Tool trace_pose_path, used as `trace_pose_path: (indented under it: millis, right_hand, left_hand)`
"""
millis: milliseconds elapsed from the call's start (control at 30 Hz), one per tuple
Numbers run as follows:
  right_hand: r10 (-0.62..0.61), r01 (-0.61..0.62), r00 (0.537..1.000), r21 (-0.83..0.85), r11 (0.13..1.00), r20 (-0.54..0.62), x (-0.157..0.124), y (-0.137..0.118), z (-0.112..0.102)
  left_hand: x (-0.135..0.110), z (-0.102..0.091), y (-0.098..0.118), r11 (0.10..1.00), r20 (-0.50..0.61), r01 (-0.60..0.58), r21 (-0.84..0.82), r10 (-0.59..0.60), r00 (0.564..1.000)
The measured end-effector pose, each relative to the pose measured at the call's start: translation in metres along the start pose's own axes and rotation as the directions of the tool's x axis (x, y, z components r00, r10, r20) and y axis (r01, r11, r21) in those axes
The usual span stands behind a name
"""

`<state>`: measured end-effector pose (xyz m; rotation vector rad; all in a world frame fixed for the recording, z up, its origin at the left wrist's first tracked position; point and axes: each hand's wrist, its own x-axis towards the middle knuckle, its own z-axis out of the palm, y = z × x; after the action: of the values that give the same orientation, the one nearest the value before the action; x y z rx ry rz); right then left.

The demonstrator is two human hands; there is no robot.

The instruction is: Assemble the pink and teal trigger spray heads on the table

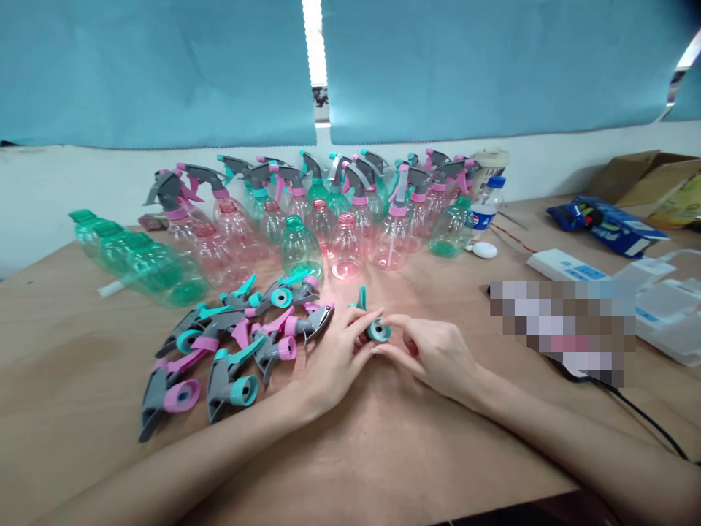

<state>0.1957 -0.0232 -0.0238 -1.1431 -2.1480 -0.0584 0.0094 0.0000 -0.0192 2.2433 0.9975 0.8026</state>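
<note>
Both my hands meet at the middle of the table around one spray-trigger head [374, 324] with a teal collar and teal lever. My left hand [336, 358] has its fingers curled round the head's left side. My right hand [432, 351] pinches the teal collar from the right. Just left of my hands lies a pile of loose grey trigger heads [235, 343] with pink or teal collars. Behind them stand pink and green clear bottles [345, 248], several of them capped with trigger heads.
Green bottles [142, 259] lie on their sides at the left. A small water bottle [485, 208], a white oval object [484, 250], white devices [662, 307], a blue packet [607, 223] and a cardboard box [646, 175] sit to the right. A black cable [640, 413] runs off the right edge.
</note>
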Motion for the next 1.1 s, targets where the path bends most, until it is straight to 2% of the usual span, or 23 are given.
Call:
trace_pose_path:
  millis: [100, 233, 400, 567, 700, 833, 1000, 1100]
  right_hand:
    - [0.049, -0.049, 0.999, -0.002, 0.999, 0.017, 0.0, -0.004, -0.002]
    - [0.044, -0.045, 0.999, 0.031, 0.998, 0.028, -0.003, -0.009, -0.001]
    - [0.057, -0.058, 0.998, -0.057, 0.997, -0.021, -0.005, -0.016, -0.002]
    - [0.093, -0.098, 0.994, -0.108, 0.989, -0.051, -0.006, -0.019, -0.003]
    - [0.143, -0.145, 0.989, 0.079, 0.986, 0.03, -0.009, -0.016, 0.001]
    - [0.169, -0.187, 0.981, 0.263, 0.946, 0.091, -0.009, -0.011, 0.006]
    - [0.209, -0.24, 0.97, 0.375, 0.896, 0.121, -0.006, -0.005, 0.006]
    - [0.206, -0.229, 0.973, 0.382, 0.896, 0.101, -0.006, -0.004, 0.007]
  left_hand:
    - [0.0, 0.001, 0.0, 1.0, -0.006, 0.007, -0.005, -0.007, 1.0]
    - [0.0, 0.002, 0.001, 0.998, -0.035, 0.032, -0.047, -0.034, 0.999]
    - [-0.001, 0.003, 0.001, 0.998, -0.054, 0.061, -0.032, -0.062, 0.997]
    - [-0.001, 0.003, 0.001, 0.999, -0.072, 0.038, 0.007, -0.038, 0.997]
    - [0.0, 0.003, 0.002, 1.0, -0.089, 0.026, 0.002, -0.026, 0.996]
    - [0.001, 0.001, 0.004, 1.0, -0.067, 0.027, -0.012, -0.028, 0.997]
    - [0.001, 0.0, 0.004, 1.0, -0.043, 0.021, -0.013, -0.021, 0.999]
    - [0.0, 0.001, 0.003, 1.0, -0.037, 0.022, -0.017, -0.022, 0.999]
